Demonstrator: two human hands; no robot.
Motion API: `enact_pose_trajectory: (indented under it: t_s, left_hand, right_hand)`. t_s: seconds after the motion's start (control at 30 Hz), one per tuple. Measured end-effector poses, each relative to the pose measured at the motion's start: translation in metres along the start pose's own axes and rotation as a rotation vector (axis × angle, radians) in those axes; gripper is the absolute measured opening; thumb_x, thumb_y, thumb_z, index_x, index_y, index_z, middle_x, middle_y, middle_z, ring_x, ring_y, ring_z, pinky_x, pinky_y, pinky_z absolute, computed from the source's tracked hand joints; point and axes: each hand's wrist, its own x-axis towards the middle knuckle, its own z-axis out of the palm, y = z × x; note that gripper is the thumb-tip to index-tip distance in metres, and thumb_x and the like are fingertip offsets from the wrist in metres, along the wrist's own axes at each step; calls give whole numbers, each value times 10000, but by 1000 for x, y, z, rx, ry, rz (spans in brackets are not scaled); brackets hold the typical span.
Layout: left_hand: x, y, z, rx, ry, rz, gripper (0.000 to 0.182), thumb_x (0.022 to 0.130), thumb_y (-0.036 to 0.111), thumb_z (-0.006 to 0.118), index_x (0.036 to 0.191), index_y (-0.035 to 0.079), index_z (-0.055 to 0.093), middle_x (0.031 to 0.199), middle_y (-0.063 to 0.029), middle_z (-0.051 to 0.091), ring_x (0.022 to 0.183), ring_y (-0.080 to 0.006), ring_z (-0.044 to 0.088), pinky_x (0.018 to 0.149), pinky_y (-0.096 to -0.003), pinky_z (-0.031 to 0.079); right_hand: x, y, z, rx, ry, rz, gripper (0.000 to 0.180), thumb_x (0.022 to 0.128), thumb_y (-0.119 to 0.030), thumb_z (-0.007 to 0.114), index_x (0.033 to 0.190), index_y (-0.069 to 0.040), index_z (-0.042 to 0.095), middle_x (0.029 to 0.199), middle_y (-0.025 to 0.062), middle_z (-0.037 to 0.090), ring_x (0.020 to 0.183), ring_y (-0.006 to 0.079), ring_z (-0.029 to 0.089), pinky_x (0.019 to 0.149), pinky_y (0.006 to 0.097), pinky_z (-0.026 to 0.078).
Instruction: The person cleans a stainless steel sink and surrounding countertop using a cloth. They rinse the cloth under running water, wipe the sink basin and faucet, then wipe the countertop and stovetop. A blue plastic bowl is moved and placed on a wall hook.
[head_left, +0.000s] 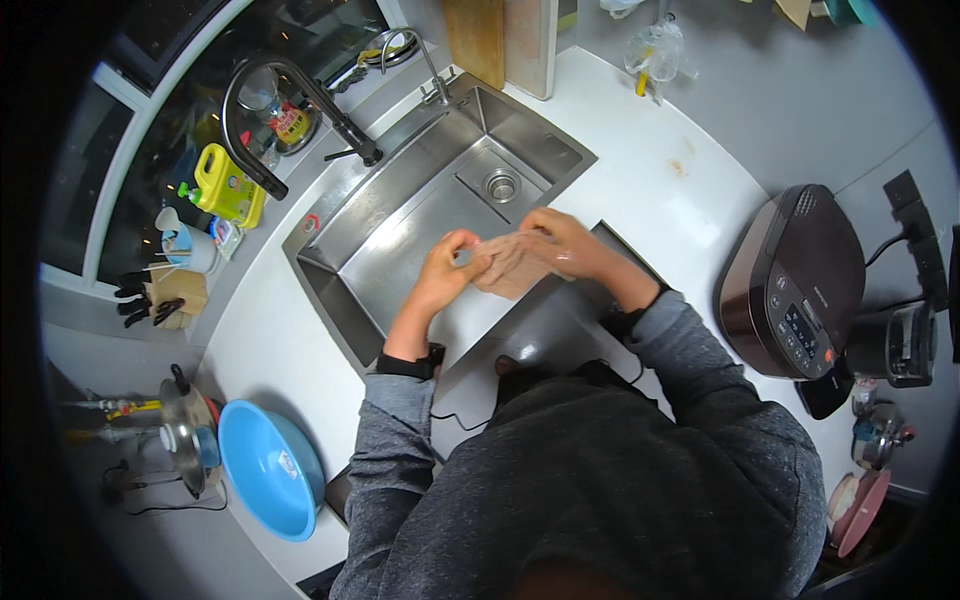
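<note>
A damp-looking pinkish-beige cloth (514, 271) hangs in folds between my two hands, above the near edge of a stainless steel sink (397, 217). My left hand (448, 271) pinches its left upper edge between thumb and fingers. On the other side, my right hand (564, 244) grips the upper right part, its fingers bent over the fabric. Some wet shine shows on the back of the right hand. The sink's drain strainer (501, 185) lies beyond the cloth. Parts of the fingertips are hidden in the folds.
A black faucet (330, 112) arches over the sink's left side, beside a yellow detergent jug (229, 187). A knife block (178, 295) stands farther left, a blue basin (270, 469) at lower left. At right sits a brown rice cooker (787, 285). Cutting boards (502, 45) lean behind.
</note>
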Motion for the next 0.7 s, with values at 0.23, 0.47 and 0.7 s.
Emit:
enact_pose_trajectory:
  t_s: [0.23,0.47,0.7]
  left_hand:
    - [23,74,51,-429,-16,-227,184,892,213,596,975,70,517,732,8,532,585,-90,492,522,-259,418]
    - [43,73,87,-824,211,-436,207,951,232,528,976,29,500,926,-67,577,816,-142,569,725,-270,480]
    - [44,91,103,-802,342,-346,182,947,171,526,1062,56,445,1004,-110,580,859,-172,598,742,-313,505]
  right_hand:
    - [-64,-21,-72,18,310,106,118,851,-74,599,948,-16,633,899,86,592,807,173,556,739,291,449]
    - [-108,3,-113,341,574,254,83,887,-67,545,913,-1,589,812,49,605,751,82,539,656,237,438]
    - [-151,39,-111,645,213,426,286,968,-231,442,841,-22,591,762,33,600,681,93,539,645,250,453]
